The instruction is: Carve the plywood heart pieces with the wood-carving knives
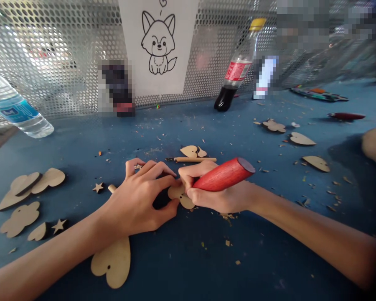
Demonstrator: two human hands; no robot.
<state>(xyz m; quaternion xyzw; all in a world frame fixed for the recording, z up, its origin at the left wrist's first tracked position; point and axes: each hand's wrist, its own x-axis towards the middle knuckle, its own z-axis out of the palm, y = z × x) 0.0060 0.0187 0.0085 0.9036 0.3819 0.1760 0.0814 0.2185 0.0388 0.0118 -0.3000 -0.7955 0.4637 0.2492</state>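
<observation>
1. Left hand (138, 196): fingers curled, tips pressing a plywood cutout (184, 197).
2. Right hand (219, 197): fingers wrapped around a red wooden tool handle (225, 174); tool tip hidden.
3. Cutout: between both hands, mid-bench on the blue bench (269, 255).

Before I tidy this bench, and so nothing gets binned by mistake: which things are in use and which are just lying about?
In use: right hand gripping a red-handled tool; left hand holding a small wooden cutout.

Lying about: wooden heart cutouts; wooden stars; thin wooden stick; water bottle; soda bottle; fox drawing.
</observation>
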